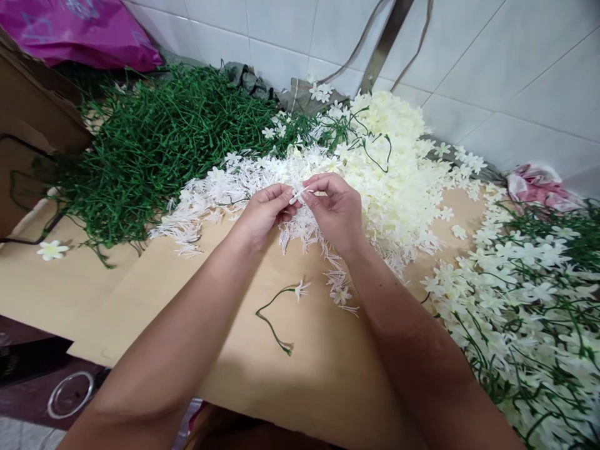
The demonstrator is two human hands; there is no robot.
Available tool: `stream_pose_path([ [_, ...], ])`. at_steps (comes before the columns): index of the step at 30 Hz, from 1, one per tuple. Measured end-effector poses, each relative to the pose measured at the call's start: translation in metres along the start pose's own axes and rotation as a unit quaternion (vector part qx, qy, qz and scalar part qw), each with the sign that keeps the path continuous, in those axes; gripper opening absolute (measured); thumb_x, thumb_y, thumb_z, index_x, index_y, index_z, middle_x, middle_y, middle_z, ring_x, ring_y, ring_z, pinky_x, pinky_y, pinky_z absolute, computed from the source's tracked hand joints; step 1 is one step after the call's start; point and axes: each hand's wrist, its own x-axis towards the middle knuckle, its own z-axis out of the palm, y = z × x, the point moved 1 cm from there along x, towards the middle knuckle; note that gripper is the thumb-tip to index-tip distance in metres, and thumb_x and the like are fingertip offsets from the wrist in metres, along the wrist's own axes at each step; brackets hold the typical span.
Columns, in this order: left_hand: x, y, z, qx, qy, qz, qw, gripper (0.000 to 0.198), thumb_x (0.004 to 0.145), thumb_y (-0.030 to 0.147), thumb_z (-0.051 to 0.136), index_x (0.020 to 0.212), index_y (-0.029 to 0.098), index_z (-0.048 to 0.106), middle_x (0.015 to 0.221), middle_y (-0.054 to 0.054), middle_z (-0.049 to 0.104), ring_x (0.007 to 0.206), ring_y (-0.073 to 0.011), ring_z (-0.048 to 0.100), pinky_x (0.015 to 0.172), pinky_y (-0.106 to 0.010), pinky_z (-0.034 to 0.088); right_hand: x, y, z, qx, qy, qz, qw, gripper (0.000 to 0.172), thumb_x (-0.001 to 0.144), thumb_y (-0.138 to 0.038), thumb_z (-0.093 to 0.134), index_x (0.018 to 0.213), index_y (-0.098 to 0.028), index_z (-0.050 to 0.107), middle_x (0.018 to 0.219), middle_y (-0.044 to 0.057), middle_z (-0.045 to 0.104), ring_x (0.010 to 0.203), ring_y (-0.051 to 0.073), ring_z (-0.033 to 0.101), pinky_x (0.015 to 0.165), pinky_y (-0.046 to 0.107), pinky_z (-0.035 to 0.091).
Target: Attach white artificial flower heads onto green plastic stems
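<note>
My left hand and my right hand meet above the middle of the brown cardboard sheet. Both pinch one small white plastic stamen piece between their fingertips. Right under the hands lies a spread of white stamen pieces. A heap of cream fabric petals sits just right of my right hand. A single green stem with a small flower lies on the cardboard between my forearms.
A big tangle of bare green stems fills the back left. Finished flower stems pile up at the right. A lone flower lies far left. A magenta bag, cardboard box and white tiled wall stand behind.
</note>
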Motion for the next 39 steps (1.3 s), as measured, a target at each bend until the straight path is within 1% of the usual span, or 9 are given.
stream_pose_path([
  [7, 0.001, 0.001, -0.002, -0.001, 0.009, -0.004, 1.0, 0.014, 0.075, 0.013, 0.066, 0.064, 0.015, 0.058, 0.055, 0.002, 0.06, 0.049, -0.0054, 0.051, 0.048, -0.016, 0.036, -0.002, 0.004, 0.001, -0.031, 0.011, -0.008, 0.999, 0.009, 0.082, -0.028, 0.06, 0.078, -0.022, 0.057, 0.09, 0.003, 0.06, 0.085, 0.013, 0.058, 0.062, 0.025, 0.051],
  [12, 0.002, 0.0, -0.003, 0.008, 0.023, -0.01, 1.0, 0.013, 0.073, 0.013, 0.069, 0.065, 0.015, 0.059, 0.053, 0.003, 0.059, 0.048, -0.0055, 0.051, 0.048, -0.016, 0.037, -0.003, 0.003, 0.003, -0.058, 0.003, -0.024, 0.998, 0.01, 0.083, -0.029, 0.06, 0.077, -0.022, 0.056, 0.091, 0.003, 0.059, 0.088, 0.014, 0.057, 0.058, 0.023, 0.049],
  [17, 0.002, 0.001, -0.005, 0.007, 0.04, -0.011, 0.999, 0.011, 0.071, 0.011, 0.071, 0.066, 0.015, 0.061, 0.05, 0.002, 0.057, 0.046, -0.0059, 0.05, 0.047, -0.016, 0.037, -0.003, 0.001, 0.001, -0.061, -0.012, -0.034, 0.998, 0.013, 0.083, -0.032, 0.062, 0.078, -0.022, 0.056, 0.094, 0.004, 0.057, 0.09, 0.015, 0.057, 0.059, 0.024, 0.05],
  [25, 0.001, 0.004, -0.003, 0.018, 0.041, -0.009, 0.999, 0.013, 0.071, 0.013, 0.074, 0.064, 0.015, 0.062, 0.051, 0.003, 0.056, 0.047, -0.0048, 0.049, 0.048, -0.015, 0.038, -0.002, -0.002, 0.0, -0.097, -0.037, -0.064, 0.992, 0.007, 0.084, -0.026, 0.058, 0.078, -0.024, 0.055, 0.095, 0.004, 0.057, 0.089, 0.015, 0.056, 0.065, 0.027, 0.054],
  [29, -0.001, 0.007, -0.001, 0.042, 0.023, -0.002, 0.999, 0.016, 0.067, 0.015, 0.078, 0.062, 0.014, 0.063, 0.053, 0.003, 0.057, 0.046, -0.004, 0.047, 0.047, -0.016, 0.037, -0.002, -0.003, -0.002, -0.11, -0.074, -0.082, 0.988, 0.007, 0.082, -0.021, 0.057, 0.077, -0.024, 0.053, 0.095, 0.003, 0.057, 0.09, 0.015, 0.056, 0.069, 0.029, 0.055],
  [31, -0.003, 0.008, 0.001, 0.056, 0.028, -0.001, 0.998, 0.017, 0.066, 0.014, 0.079, 0.063, 0.014, 0.063, 0.053, 0.004, 0.057, 0.046, -0.0038, 0.046, 0.046, -0.016, 0.036, -0.001, -0.004, -0.003, -0.119, -0.094, -0.086, 0.985, 0.009, 0.08, -0.017, 0.055, 0.075, -0.023, 0.052, 0.094, 0.003, 0.057, 0.089, 0.015, 0.057, 0.071, 0.03, 0.055],
  [34, -0.002, 0.009, 0.002, 0.071, 0.043, 0.002, 0.997, 0.022, 0.063, 0.012, 0.08, 0.067, 0.016, 0.059, 0.052, 0.006, 0.054, 0.047, -0.0049, 0.049, 0.046, -0.016, 0.036, -0.001, -0.006, -0.004, -0.119, -0.103, -0.089, 0.984, 0.011, 0.078, -0.013, 0.053, 0.073, -0.022, 0.052, 0.093, 0.003, 0.058, 0.086, 0.014, 0.058, 0.07, 0.03, 0.055],
  [37, 0.001, 0.011, 0.0, 0.106, 0.047, 0.003, 0.993, 0.022, 0.07, 0.016, 0.076, 0.068, 0.017, 0.054, 0.052, 0.005, 0.053, 0.049, -0.0067, 0.051, 0.048, -0.018, 0.036, -0.002, -0.007, -0.004, -0.114, -0.107, -0.078, 0.985, 0.011, 0.078, -0.013, 0.053, 0.071, -0.021, 0.051, 0.087, 0.002, 0.058, 0.081, 0.013, 0.058, 0.067, 0.029, 0.053],
  [39, -0.002, 0.018, -0.004, 0.18, 0.05, 0.016, 0.982, 0.019, 0.078, 0.021, 0.069, 0.066, 0.018, 0.054, 0.055, 0.003, 0.055, 0.05, -0.0079, 0.049, 0.05, -0.02, 0.036, -0.001, -0.007, -0.003, -0.108, -0.107, -0.064, 0.986, 0.011, 0.077, -0.014, 0.053, 0.069, -0.021, 0.05, 0.079, 0.0, 0.057, 0.074, 0.012, 0.056, 0.065, 0.028, 0.051],
])
